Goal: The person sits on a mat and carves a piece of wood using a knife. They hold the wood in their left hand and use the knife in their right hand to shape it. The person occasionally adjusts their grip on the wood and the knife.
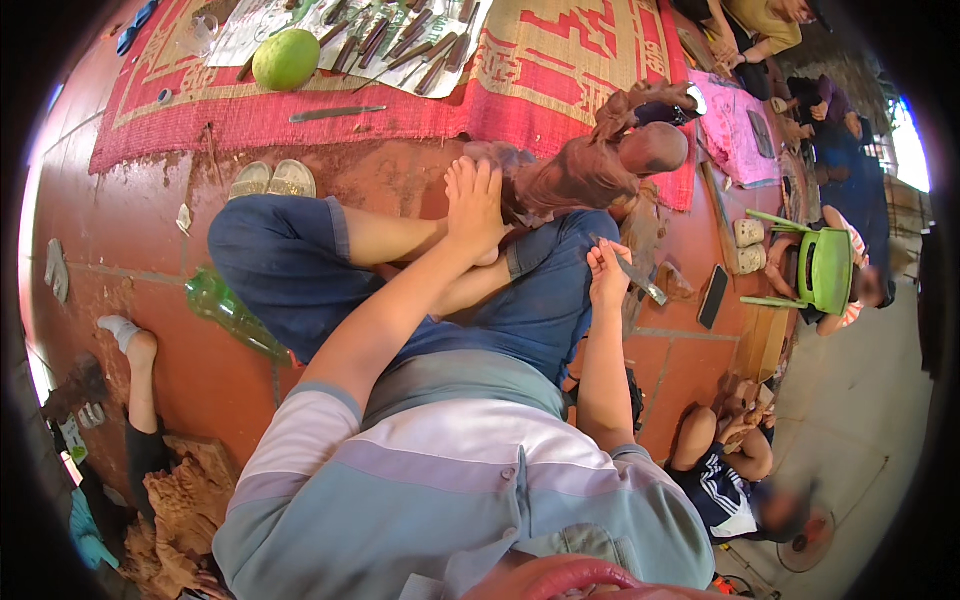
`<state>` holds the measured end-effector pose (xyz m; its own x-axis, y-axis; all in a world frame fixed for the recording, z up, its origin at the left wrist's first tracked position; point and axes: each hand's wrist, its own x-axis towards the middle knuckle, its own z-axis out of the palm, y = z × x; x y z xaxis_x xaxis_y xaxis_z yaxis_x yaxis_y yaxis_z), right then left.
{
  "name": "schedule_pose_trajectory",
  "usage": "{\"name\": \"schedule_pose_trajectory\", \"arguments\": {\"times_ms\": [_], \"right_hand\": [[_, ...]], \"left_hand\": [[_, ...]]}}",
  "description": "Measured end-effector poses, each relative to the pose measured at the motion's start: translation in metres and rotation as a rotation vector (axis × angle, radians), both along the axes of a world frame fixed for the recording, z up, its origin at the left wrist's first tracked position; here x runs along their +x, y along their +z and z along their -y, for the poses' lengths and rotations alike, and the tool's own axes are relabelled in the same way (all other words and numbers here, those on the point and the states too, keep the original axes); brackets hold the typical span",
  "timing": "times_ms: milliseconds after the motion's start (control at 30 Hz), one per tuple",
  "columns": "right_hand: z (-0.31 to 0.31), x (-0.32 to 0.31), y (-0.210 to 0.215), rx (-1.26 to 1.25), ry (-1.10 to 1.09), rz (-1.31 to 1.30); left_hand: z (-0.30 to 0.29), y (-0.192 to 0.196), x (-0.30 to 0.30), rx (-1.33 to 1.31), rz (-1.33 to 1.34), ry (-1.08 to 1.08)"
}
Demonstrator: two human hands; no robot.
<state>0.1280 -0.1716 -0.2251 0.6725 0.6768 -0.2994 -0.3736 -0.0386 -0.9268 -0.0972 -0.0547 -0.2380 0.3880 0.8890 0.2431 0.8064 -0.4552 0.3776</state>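
- The left hand (475, 205) lies with fingers extended at the left end of the wood carving (580, 178); how firmly it presses, I cannot tell. Steady pressure there would help, fingers clear of the edge's path.
- The right hand (607, 272) pinches a slim metal carving tool (643, 282) just off the carving, above the right knee; short, controlled strokes, directed away from left hand and legs, seem safest.
- The reddish-brown carving sits beyond the crossed legs, near the right knee; bracing it before each stroke should limit rocking.
- Farther out, dark-handled tools (375, 42) lie on a printed sheet (245, 45) over the red patterned mat (550, 72), beside a green pomelo-like fruit (286, 60), seemingly handy for changing profiles.
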Motion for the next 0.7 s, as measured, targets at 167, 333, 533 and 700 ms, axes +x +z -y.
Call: {"name": "schedule_pose_trajectory", "arguments": {"times_ms": [167, 333, 533, 700], "right_hand": [[-0.014, 0.009, 0.000, 0.019, 0.123, 0.019], [0.004, 0.028, -0.015, 0.017, 0.173, -0.025], [0.007, 0.030, -0.018, 0.089, 0.227, -0.111], [0.006, 0.015, 0.001, 0.048, 0.272, -0.046]], "left_hand": [[-0.043, -0.089, 0.025, -0.100, -0.060, 0.011], [-0.015, -0.033, 0.004, -0.138, -0.452, -0.126], [0.015, 0.005, -0.016, -0.285, -0.398, -0.227], [0.029, -0.036, -0.027, -0.049, -0.047, -0.342]]}}
